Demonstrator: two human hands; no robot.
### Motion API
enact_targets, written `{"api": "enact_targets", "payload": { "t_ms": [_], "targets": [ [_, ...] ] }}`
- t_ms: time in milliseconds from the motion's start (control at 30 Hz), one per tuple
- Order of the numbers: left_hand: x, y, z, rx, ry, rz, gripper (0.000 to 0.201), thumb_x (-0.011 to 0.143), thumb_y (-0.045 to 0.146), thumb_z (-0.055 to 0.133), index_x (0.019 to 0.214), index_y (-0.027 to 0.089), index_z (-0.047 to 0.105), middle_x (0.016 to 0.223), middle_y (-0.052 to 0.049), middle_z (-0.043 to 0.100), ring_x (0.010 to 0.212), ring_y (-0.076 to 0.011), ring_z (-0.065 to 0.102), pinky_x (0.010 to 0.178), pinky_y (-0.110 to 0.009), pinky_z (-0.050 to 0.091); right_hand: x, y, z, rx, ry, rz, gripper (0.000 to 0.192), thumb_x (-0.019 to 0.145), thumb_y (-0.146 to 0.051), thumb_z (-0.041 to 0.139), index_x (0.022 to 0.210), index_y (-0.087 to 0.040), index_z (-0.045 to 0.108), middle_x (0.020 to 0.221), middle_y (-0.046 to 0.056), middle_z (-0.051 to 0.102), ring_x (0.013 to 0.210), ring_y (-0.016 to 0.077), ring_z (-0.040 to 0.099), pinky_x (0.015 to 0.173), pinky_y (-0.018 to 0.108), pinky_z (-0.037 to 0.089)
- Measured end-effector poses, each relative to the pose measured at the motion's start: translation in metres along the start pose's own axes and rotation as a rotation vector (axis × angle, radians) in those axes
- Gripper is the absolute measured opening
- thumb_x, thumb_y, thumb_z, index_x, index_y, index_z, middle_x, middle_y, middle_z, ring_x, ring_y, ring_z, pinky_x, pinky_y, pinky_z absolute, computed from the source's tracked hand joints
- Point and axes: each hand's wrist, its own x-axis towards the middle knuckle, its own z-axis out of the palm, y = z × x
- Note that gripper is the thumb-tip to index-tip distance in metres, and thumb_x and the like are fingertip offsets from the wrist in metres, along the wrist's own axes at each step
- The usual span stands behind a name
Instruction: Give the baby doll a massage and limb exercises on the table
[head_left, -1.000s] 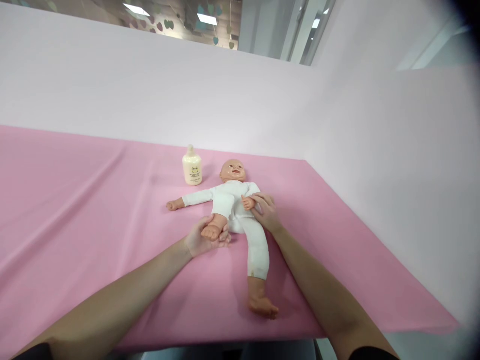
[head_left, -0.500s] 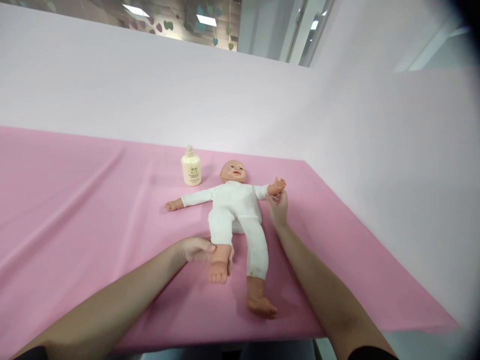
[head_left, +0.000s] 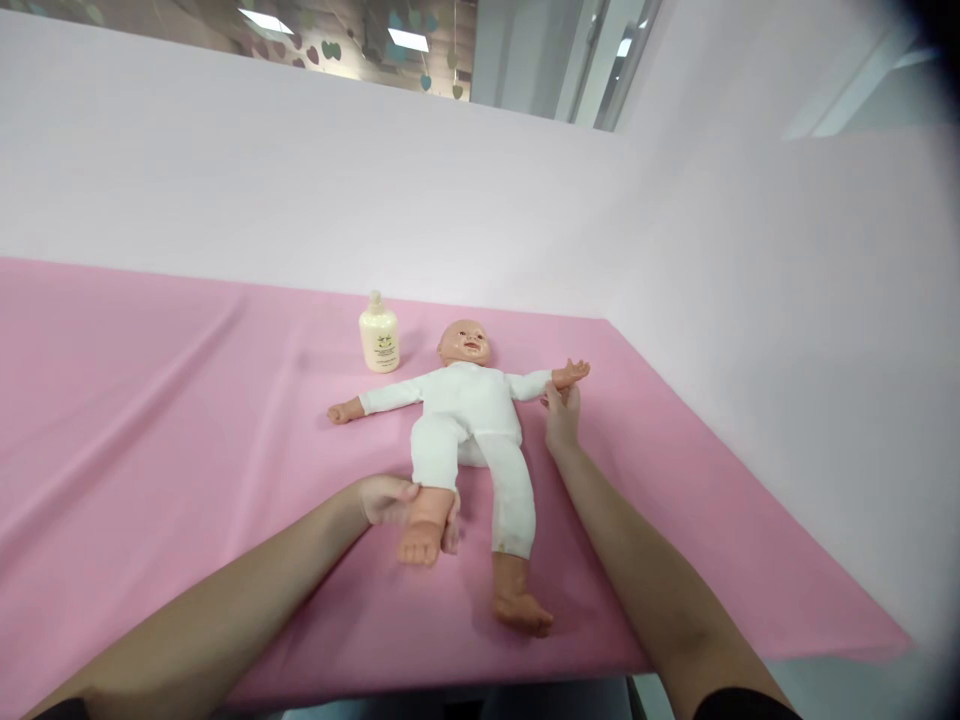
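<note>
Doll: a baby doll [head_left: 469, 410] in a white bodysuit lay face up on the pink cloth [head_left: 187, 420] covering the counter, head toward the far wall, both arms spread outward.
Doll position: near the middle of the cloth, toward its right half, feet pointing at me.
My left hand [head_left: 390, 500]: wrapped around the ankle of the doll's leg on my left, the bare foot sticking out just past my fingers.
My right hand [head_left: 561, 415]: fingertips pinched on the wrist of the doll's outstretched arm on my right, its small hand showing above mine.
Hands relative to each other: well apart, one on each side of the doll's body.
Other leg: lay straight and free on the cloth, between my forearms.
Bottle: a cream-coloured lotion bottle [head_left: 379, 335] stood upright just beside the doll's head, on my left, touching nothing else.
Backdrop: a plain pale wall [head_left: 300, 190] rose behind the counter.
</note>
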Motion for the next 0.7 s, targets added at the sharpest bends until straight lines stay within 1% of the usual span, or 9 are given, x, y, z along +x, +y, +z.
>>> {"api": "enact_targets", "payload": {
  "t_ms": [67, 167, 233, 300, 367, 433, 567, 633, 700],
  "targets": [
    [0.001, -0.002, -0.002, -0.096, 0.035, 0.134, 0.057, 0.067, 0.065, 0.059, 0.087, 0.011, 0.059, 0.069, -0.008, 0.062, 0.081, -0.0275, 0.06, 0.084, -0.045, 0.043, -0.005, -0.005, 0.003, -0.026, -0.07, -0.116, 0.044, 0.073, -0.04, 0.064, 0.109, -0.02, 0.05, 0.109, 0.007, 0.061, 0.092, 0.018, 0.061, 0.077, 0.033, 0.051],
    [0.003, 0.0, -0.004, -0.26, 0.204, 0.269, 0.058, 0.07, 0.07, 0.052, 0.076, 0.013, 0.054, 0.056, -0.002, 0.053, 0.072, -0.0215, 0.056, 0.082, -0.042, 0.044, -0.013, -0.01, 0.006, -0.113, -0.189, -0.253, 0.045, 0.074, -0.037, 0.065, 0.114, -0.021, 0.049, 0.115, 0.009, 0.058, 0.093, 0.0187, 0.06, 0.079, 0.034, 0.051],
    [0.004, 0.003, -0.004, -0.348, 0.342, 0.29, 0.059, 0.075, 0.072, 0.044, 0.072, 0.014, 0.052, 0.052, -0.001, 0.048, 0.07, -0.019, 0.054, 0.082, -0.039, 0.043, -0.019, -0.011, 0.007, -0.231, -0.269, -0.375, 0.041, 0.076, -0.035, 0.063, 0.113, -0.021, 0.051, 0.114, 0.009, 0.058, 0.096, 0.0196, 0.059, 0.082, 0.036, 0.05],
    [0.005, 0.006, -0.004, -0.4, 0.44, 0.282, 0.061, 0.077, 0.073, 0.039, 0.071, 0.013, 0.053, 0.051, -0.001, 0.047, 0.07, -0.018, 0.053, 0.082, -0.036, 0.043, -0.024, -0.013, 0.007, -0.377, -0.368, -0.554, 0.035, 0.078, -0.033, 0.062, 0.111, -0.022, 0.054, 0.11, 0.008, 0.06, 0.099, 0.0212, 0.057, 0.089, 0.04, 0.047],
    [0.007, 0.007, -0.005, -0.41, 0.502, 0.278, 0.061, 0.077, 0.071, 0.044, 0.073, 0.012, 0.056, 0.054, -0.002, 0.051, 0.07, -0.0178, 0.053, 0.081, -0.035, 0.043, -0.028, -0.016, 0.009, -0.502, -0.476, -0.73, 0.03, 0.079, -0.031, 0.061, 0.108, -0.023, 0.058, 0.107, 0.007, 0.061, 0.103, 0.0223, 0.056, 0.094, 0.042, 0.044],
    [0.008, 0.007, -0.005, -0.387, 0.555, 0.261, 0.059, 0.077, 0.068, 0.049, 0.076, 0.01, 0.059, 0.058, -0.003, 0.055, 0.07, -0.0173, 0.054, 0.081, -0.034, 0.042, -0.03, -0.018, 0.011, -0.581, -0.553, -0.831, 0.029, 0.08, -0.028, 0.059, 0.109, -0.025, 0.059, 0.108, 0.006, 0.061, 0.106, 0.0223, 0.055, 0.096, 0.042, 0.042],
    [0.012, 0.004, -0.006, -0.314, 0.644, 0.223, 0.057, 0.08, 0.063, 0.05, 0.081, 0.008, 0.063, 0.063, -0.005, 0.058, 0.071, -0.0183, 0.056, 0.085, -0.037, 0.041, -0.03, -0.019, 0.013, -0.625, -0.584, -0.848, 0.029, 0.081, -0.026, 0.058, 0.11, -0.027, 0.059, 0.107, 0.006, 0.059, 0.105, 0.0218, 0.055, 0.096, 0.042, 0.042],
    [0.012, 0.003, -0.006, -0.293, 0.65, 0.23, 0.054, 0.082, 0.06, 0.049, 0.084, 0.008, 0.063, 0.067, -0.006, 0.06, 0.071, -0.0187, 0.057, 0.085, -0.039, 0.041, -0.03, -0.019, 0.012, -0.613, -0.589, -0.831, 0.028, 0.08, -0.027, 0.059, 0.109, -0.026, 0.06, 0.107, 0.006, 0.059, 0.105, 0.0216, 0.055, 0.096, 0.042, 0.042],
    [0.011, 0.001, -0.007, -0.27, 0.608, 0.219, 0.052, 0.085, 0.057, 0.046, 0.087, 0.007, 0.062, 0.073, -0.007, 0.062, 0.073, -0.0193, 0.058, 0.084, -0.039, 0.041, -0.029, -0.018, 0.011, -0.582, -0.575, -0.803, 0.028, 0.08, -0.028, 0.06, 0.108, -0.025, 0.059, 0.107, 0.006, 0.059, 0.106, 0.0217, 0.054, 0.097, 0.042, 0.041]
  ]
}}
